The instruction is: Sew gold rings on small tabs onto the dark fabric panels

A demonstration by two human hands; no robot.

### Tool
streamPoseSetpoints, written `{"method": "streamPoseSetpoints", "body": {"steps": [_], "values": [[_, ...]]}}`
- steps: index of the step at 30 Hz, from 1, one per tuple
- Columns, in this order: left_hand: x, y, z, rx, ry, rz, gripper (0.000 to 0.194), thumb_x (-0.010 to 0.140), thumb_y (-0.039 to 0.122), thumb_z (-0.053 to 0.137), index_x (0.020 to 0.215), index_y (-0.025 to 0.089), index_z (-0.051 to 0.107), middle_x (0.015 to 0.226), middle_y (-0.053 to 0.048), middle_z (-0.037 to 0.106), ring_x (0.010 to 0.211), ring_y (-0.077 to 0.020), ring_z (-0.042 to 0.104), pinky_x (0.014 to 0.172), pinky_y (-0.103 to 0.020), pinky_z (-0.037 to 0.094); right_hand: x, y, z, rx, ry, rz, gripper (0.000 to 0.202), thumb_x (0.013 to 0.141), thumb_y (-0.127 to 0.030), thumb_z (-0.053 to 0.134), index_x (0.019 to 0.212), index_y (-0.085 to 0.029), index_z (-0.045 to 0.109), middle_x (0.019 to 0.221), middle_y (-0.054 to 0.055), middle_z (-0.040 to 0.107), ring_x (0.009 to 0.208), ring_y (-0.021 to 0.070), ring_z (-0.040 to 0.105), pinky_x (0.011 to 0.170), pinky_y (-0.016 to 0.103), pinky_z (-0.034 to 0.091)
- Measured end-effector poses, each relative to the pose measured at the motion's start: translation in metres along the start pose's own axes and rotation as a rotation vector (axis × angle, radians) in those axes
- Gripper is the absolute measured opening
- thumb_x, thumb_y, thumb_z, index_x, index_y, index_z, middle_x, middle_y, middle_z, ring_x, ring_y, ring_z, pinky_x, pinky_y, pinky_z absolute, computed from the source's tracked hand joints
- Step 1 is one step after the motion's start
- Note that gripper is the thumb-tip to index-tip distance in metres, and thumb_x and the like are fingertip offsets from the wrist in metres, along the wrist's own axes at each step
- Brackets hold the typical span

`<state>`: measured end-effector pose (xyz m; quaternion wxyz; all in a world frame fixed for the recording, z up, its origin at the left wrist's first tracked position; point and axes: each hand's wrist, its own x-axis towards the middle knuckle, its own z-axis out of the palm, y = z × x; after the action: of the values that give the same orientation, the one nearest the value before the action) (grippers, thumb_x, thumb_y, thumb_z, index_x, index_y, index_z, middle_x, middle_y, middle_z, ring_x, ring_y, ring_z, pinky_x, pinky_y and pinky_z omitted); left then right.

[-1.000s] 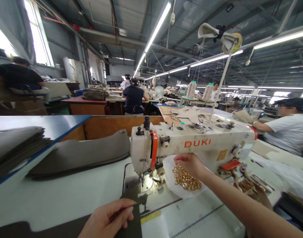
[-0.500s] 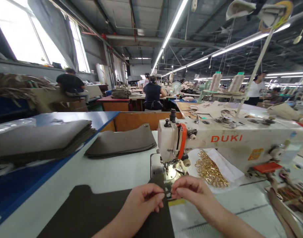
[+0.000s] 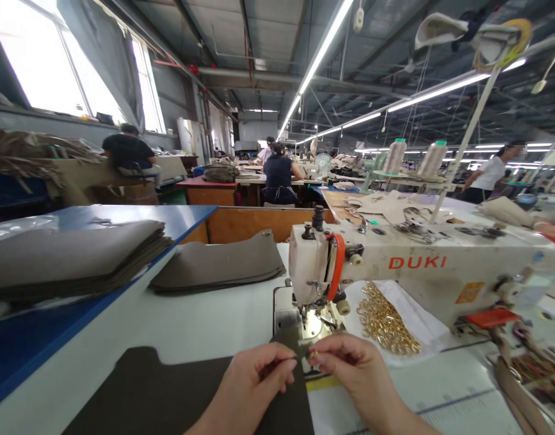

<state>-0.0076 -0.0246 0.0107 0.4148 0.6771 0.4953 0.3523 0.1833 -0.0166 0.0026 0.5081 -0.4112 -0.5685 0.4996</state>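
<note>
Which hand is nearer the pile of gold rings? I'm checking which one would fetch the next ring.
Right. The right hand sits just below and left of the gold rings, close to the pile; the left hand lies farther left, on the dark fabric.

Dark fabric panel (image 3: 168,393) flat (w/ gold ring (image 3: 312,353)) by needle.

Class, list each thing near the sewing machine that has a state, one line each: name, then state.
Left hand: pinching the dark panel's edge.
Right hand: pinching a gold ring.
Gold ring: held at the panel's edge.
Dark panel: flat on the table.
Ring pile: heaped loose on white sheet.
Panel stack: lying flat.
</note>
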Motion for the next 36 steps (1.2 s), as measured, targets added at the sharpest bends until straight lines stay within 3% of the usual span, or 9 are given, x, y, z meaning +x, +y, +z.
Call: {"method": "streamPoseSetpoints", "body": {"steps": [8,15,23,32,36], "values": [[0.0,0.001,0.0,-0.084,-0.052,0.0,0.02,0.079,0.03,0.054,0.076,0.015,0.069,0.063,0.0,0.063,0.056,-0.0127,0.056,0.057,-0.022,0.045,0.004,0.003,0.001,0.16,-0.101,0.214,0.035,0.057,-0.046,0.083,0.073,-0.016,0.071,0.065,0.004,0.07,0.064,0.0178,0.067,0.064,0.028,0.053],[0.003,-0.001,0.001,-0.307,-0.123,-0.087,0.023,0.074,0.037,0.062,0.073,0.014,0.065,0.058,0.0,0.062,0.051,-0.011,0.053,0.053,-0.022,0.044,0.002,-0.007,0.004,0.333,-0.139,0.404,0.035,0.054,-0.039,0.086,0.07,-0.013,0.068,0.061,0.002,0.068,0.054,0.0111,0.065,0.052,0.018,0.048],[0.003,-0.004,0.0,-0.393,-0.17,-0.119,0.033,0.071,0.048,0.068,0.074,0.015,0.065,0.057,0.001,0.063,0.05,-0.0101,0.054,0.052,-0.022,0.043,0.002,-0.006,0.006,0.324,-0.154,0.278,0.032,0.056,-0.037,0.085,0.074,-0.015,0.069,0.055,-0.002,0.065,0.051,0.0101,0.062,0.054,0.02,0.048],[0.004,0.001,-0.002,-0.477,-0.2,-0.131,0.04,0.068,0.052,0.071,0.073,0.014,0.063,0.057,0.0,0.064,0.049,-0.0091,0.054,0.051,-0.02,0.042,0.0,0.0,0.005,0.466,-0.2,0.355,0.027,0.055,-0.03,0.087,0.076,-0.019,0.073,0.065,0.0,0.07,0.061,0.0104,0.067,0.059,0.018,0.05],[0.004,-0.002,-0.002,-0.441,-0.217,-0.106,0.039,0.07,0.052,0.068,0.071,0.014,0.063,0.056,0.001,0.063,0.049,-0.0089,0.054,0.051,-0.02,0.042,-0.002,0.0,0.005,0.279,-0.255,0.182,0.021,0.068,-0.035,0.078,0.082,-0.02,0.074,0.071,0.002,0.068,0.063,0.0126,0.065,0.06,0.023,0.051]]}}
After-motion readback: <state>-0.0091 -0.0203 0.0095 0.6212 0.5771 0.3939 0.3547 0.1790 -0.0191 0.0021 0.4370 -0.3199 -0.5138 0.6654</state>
